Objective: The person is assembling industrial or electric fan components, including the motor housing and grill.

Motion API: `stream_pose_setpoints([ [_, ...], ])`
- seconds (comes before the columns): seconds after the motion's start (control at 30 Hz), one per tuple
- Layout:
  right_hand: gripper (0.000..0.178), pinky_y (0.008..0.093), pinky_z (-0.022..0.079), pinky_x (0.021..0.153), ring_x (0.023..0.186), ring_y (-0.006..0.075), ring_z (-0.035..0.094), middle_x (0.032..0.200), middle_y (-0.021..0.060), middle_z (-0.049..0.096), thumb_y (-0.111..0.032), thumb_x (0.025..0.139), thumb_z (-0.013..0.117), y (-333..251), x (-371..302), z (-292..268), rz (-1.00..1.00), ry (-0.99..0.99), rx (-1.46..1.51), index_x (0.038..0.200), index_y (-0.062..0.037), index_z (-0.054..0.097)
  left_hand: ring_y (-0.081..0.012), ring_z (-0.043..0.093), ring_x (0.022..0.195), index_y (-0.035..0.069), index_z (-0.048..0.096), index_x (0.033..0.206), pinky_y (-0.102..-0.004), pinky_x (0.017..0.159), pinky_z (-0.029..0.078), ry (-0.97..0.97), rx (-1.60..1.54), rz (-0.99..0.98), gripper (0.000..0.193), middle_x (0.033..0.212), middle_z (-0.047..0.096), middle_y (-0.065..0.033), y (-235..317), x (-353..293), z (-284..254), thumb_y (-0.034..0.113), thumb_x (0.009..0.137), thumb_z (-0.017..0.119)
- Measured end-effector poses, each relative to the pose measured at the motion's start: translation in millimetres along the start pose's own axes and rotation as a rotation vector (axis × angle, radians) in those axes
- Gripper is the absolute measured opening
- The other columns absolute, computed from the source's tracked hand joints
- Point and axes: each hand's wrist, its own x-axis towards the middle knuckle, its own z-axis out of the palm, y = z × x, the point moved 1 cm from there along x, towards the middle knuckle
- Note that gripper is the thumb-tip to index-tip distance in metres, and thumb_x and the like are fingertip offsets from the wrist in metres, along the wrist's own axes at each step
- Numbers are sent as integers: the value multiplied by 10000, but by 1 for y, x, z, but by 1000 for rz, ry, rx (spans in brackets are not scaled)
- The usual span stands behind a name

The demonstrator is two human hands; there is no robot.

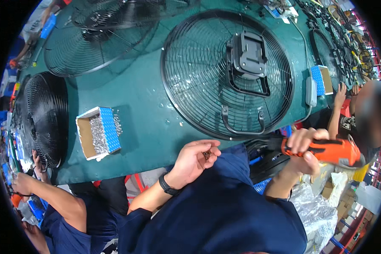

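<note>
My right hand [302, 146] is wrapped round an orange and black power screwdriver [336, 151], held beyond the near right edge of the table. My left hand [197, 160] is half curled, palm up, just off the table's front edge. Small screws [206, 155] show among its fingers, partly hidden. Ahead of both hands lies a large round black fan [188, 72] with a wire grille. On its grille sits a black housing [249, 53] with a frame, and a U-shaped bracket [243, 132] is at the near rim.
A blue and white carton [110, 129] full of screws stands left on the green table [144, 110], with loose screws beside it. More fan grilles [72, 53] and a black fan [46, 118] lie further left. A second carton [319, 80] and a white cabled box [311, 91] stand right. Co-workers flank me.
</note>
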Motion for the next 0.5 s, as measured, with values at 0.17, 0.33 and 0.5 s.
stream_pose_setpoints([
  [0.17,453,370,448,643,635,207,514,736,89,511,-50,742,590,-20,6,-37,-327,278,-399,1166,25,449,-130,508,647,-29,591,1103,-240,536,374,-162,114,64,261,852,637,-97,-2,7,10,121,918,485],
  [0.33,349,354,468,688,677,195,534,770,92,530,60,770,552,20,17,-87,-393,472,-464,1105,33,456,-126,520,663,-14,545,1185,-239,539,384,-243,231,180,292,878,623,-83,-6,12,38,122,934,484],
  [0.5,327,339,473,704,688,188,540,760,86,529,55,771,552,18,17,-94,-400,487,-427,1083,30,457,-130,536,683,-16,502,1208,-236,551,411,-241,178,136,311,862,611,-95,-6,28,54,173,961,487],
])
